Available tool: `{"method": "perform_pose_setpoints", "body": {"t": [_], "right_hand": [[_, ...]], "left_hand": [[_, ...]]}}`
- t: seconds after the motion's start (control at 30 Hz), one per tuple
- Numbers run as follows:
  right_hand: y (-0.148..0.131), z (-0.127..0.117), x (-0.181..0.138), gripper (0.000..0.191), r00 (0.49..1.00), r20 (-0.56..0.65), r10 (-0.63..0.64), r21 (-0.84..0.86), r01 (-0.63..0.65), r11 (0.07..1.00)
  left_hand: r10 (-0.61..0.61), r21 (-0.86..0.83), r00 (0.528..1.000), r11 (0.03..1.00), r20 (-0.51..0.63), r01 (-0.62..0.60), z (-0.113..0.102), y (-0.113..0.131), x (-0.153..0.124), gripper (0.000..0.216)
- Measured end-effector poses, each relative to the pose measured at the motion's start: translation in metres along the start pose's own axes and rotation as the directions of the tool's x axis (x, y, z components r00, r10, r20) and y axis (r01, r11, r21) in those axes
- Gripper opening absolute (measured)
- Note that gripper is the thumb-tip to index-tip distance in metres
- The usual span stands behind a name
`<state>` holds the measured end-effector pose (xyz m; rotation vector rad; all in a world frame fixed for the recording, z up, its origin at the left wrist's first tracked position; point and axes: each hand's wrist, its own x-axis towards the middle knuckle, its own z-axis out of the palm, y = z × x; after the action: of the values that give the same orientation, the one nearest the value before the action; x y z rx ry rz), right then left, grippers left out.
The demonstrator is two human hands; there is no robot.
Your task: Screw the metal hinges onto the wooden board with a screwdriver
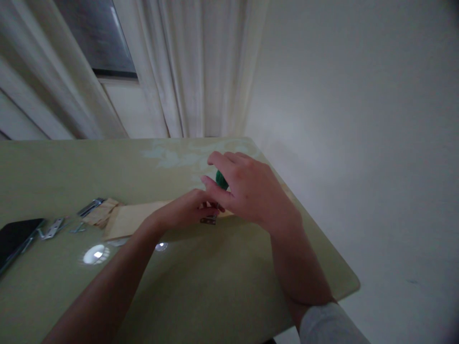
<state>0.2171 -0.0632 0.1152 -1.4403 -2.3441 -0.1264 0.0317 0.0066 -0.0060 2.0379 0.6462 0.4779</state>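
My right hand [247, 191] curls over the green handle of a screwdriver [221, 180], which stands roughly upright; its tip is hidden by my fingers. Just below and to the left, my left hand [193, 208] is closed in a pinch at a small metal hinge [208, 220] by the near edge of a pale wooden board [134, 219]. The hinge's holed leaf juts out toward me. Both hands meet over the right part of the board, and the fingertips of my left hand are partly covered.
On the left lie crumpled brown paper [101, 213], a metal piece [91, 207], another hinge [53, 228], loose screws [78, 228] and a dark phone-like device [16, 239]. The glossy table [201, 286] ends at a wall [376, 167] on the right; curtains [186, 71] hang behind.
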Motion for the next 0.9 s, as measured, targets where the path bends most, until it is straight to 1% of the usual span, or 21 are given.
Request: {"method": "perform_pose_setpoints", "body": {"t": [0.07,0.13,0.27,0.37,0.4,0.47,0.53,0.57,0.67,0.7,0.77,0.83,0.9], "right_hand": [[0.0,0.001,0.002,0.038,0.999,-0.012,0.045,-0.03,-0.046,0.999],[-0.001,0.002,0.003,0.039,0.998,-0.024,0.06,-0.027,-0.06,0.998],[0.0,0.003,0.003,0.039,0.996,-0.022,0.083,-0.027,-0.084,0.996],[0.001,0.002,0.003,0.03,0.997,0.002,0.073,0.0,-0.073,0.997],[0.002,0.002,0.003,0.027,0.999,0.008,0.053,0.025,-0.054,0.998],[0.002,0.001,0.002,0.028,1.0,0.013,0.012,0.087,-0.013,0.996],[0.001,0.001,0.001,0.032,1.0,0.013,-0.009,0.124,0.007,0.992],[0.0,0.001,0.0,0.032,1.0,0.011,-0.008,0.127,0.006,0.992],[-0.001,0.001,0.0,0.033,1.0,0.005,0.023,0.103,-0.024,0.994],[-0.001,0.001,0.001,0.033,0.999,0.006,0.033,0.095,-0.034,0.995],[0.0,0.0,0.002,0.03,0.999,0.008,0.04,0.091,-0.041,0.995],[0.001,-0.001,0.002,0.028,0.999,0.004,0.034,0.103,-0.035,0.994],[0.001,-0.003,0.002,0.028,1.0,-0.006,0.031,0.116,-0.03,0.993]], "left_hand": [[0.018,-0.058,0.999,0.998,0.033,-0.016,0.0,-0.006,0.002,0.024],[0.038,-0.108,0.999,0.994,0.038,-0.034,0.001,-0.014,0.004,0.022],[-0.004,-0.195,0.999,0.981,-0.035,-0.003,0.005,-0.025,0.007,0.014],[-0.007,-0.217,1.0,0.976,-0.023,0.002,0.002,-0.018,0.006,0.013],[0.016,-0.205,1.0,0.979,-0.015,-0.018,-0.001,-0.013,0.006,0.013],[0.089,-0.166,0.996,0.982,-0.019,-0.091,-0.005,-0.005,0.005,0.015],[0.142,-0.128,0.986,0.98,-0.085,-0.152,-0.007,0.001,0.006,0.019],[0.142,-0.121,0.982,0.98,-0.126,-0.157,-0.006,0.002,0.007,0.021],[0.045,-0.162,0.978,0.984,-0.206,-0.08,-0.002,0.002,0.01,0.023],[0.016,-0.19,0.979,0.98,-0.204,-0.056,0.0,0.002,0.01,0.022],[0.011,-0.236,0.986,0.97,-0.165,-0.051,0.0,0.0,0.009,0.02],[0.066,-0.239,0.992,0.967,-0.109,-0.091,-0.003,-0.002,0.008,0.017],[0.118,-0.213,0.989,0.968,-0.091,-0.135,-0.006,-0.003,0.006,0.015]]}}
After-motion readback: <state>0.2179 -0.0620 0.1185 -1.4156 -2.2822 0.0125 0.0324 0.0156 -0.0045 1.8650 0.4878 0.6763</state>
